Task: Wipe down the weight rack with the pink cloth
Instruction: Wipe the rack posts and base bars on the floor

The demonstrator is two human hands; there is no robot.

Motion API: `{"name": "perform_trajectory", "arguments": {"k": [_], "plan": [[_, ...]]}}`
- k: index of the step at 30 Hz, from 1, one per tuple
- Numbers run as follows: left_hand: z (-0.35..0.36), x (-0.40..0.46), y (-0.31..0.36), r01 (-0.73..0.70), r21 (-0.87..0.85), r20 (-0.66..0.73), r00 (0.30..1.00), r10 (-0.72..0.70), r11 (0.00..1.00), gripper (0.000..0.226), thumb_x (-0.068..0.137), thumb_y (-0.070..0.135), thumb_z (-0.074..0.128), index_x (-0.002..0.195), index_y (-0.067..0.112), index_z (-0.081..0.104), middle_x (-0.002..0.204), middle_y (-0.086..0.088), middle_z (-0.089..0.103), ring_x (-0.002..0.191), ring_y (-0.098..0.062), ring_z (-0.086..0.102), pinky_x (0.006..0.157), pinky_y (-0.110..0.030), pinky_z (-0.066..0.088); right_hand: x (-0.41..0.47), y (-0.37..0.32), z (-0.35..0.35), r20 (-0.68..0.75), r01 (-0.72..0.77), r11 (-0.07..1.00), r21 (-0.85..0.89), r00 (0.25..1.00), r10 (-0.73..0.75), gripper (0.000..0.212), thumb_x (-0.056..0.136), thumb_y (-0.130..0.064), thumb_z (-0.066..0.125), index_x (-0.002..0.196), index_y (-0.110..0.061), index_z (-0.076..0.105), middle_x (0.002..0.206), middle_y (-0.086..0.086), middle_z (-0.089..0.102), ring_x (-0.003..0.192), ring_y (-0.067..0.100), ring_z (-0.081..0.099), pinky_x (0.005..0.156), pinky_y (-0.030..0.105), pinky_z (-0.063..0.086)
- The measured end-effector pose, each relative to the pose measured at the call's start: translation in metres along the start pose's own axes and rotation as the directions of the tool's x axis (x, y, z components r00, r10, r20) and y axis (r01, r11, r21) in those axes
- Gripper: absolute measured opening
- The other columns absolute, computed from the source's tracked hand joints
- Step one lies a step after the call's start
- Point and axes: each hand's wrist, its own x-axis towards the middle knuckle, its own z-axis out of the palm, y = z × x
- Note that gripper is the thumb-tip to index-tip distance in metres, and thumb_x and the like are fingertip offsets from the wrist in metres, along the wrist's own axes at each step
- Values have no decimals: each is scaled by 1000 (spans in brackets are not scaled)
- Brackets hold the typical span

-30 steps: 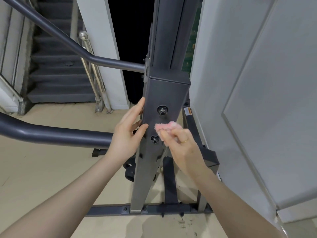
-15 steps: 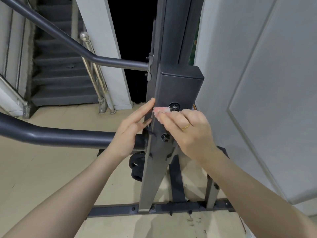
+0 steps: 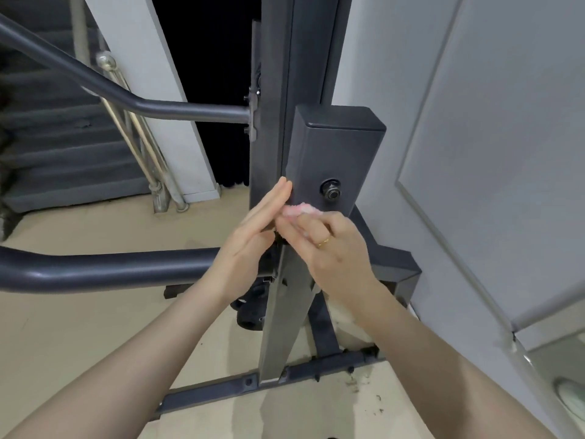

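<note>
Right hand (image 3: 329, 248) pinches the pink cloth (image 3: 300, 210) in curled fingers, pressing it to the weight rack (image 3: 335, 153) upright just below a bolt (image 3: 330, 193). Left hand (image 3: 250, 236) flat, fingers straight, resting on the upright's left edge, apparently touching the cloth; contact is unclear.
</note>
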Motion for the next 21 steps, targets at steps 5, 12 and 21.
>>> {"name": "perform_trajectory", "arguments": {"k": [5,12,21], "plan": [[4,-2,-9,9,-35,-22,1000,-9,999,51,101,3,26,139,36,26,154,14,20,140,3,16,115,-29,22,-22,23,-32,-1,-405,777,482,887,462,28,87,-57,58,103,-37,70,100,-16,66,100,4,61,90,27,50],[17,-2,-29,-62,274,-79,993,87,960,69,91,-4,34,150,24,11,158,10,7,145,-9,4,115,-51,18,3,9,-29,3,-485,606,631,782,624,12,89,-59,53,88,-52,63,88,-22,64,86,5,62,77,23,50],[32,-3,-32,-47,366,-221,966,136,929,70,92,13,43,148,38,10,148,28,26,137,2,28,110,-30,32,-40,17,-22,116,-410,452,792,829,547,32,99,-18,45,116,4,61,104,-23,61,104,-16,52,87,5,40]]}}
